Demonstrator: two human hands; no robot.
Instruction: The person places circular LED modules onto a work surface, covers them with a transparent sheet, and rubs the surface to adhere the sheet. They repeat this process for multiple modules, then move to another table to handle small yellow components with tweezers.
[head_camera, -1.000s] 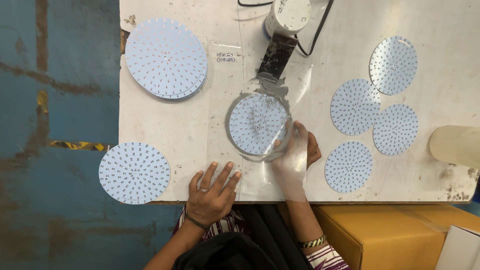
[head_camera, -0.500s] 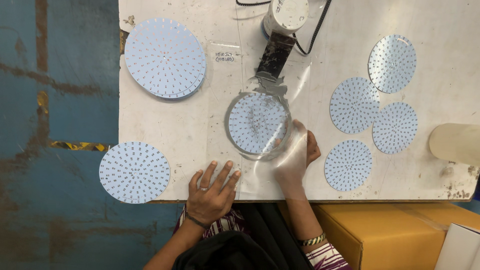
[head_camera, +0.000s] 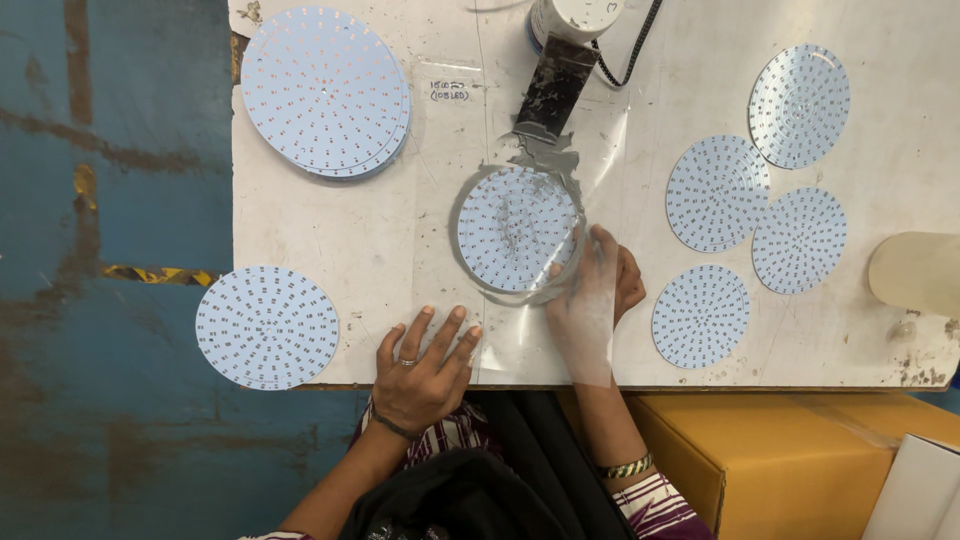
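Note:
A round white LED board (head_camera: 515, 228) lies inside a grey ring at the table's middle, under a clear plastic sheet (head_camera: 600, 150). My left hand (head_camera: 425, 365) rests flat at the table's front edge, fingers spread, its fingertips on the sheet's near corner. My right hand (head_camera: 590, 300) is at the board's lower right rim. Most of it looks pale through the sheet, so its grip is unclear. A dark flat tool (head_camera: 553, 90) lies just beyond the board.
A stack of larger round boards (head_camera: 325, 88) sits back left, and one board (head_camera: 267, 326) overhangs the table's left edge. Several smaller boards (head_camera: 717, 193) lie to the right. There is a white cylinder (head_camera: 575, 18) with a black cable (head_camera: 630, 50), a cream object (head_camera: 915, 270) and a cardboard box (head_camera: 790, 460).
Both hands stay almost where they were. The right hand's fingers have shifted slightly along the board's rim.

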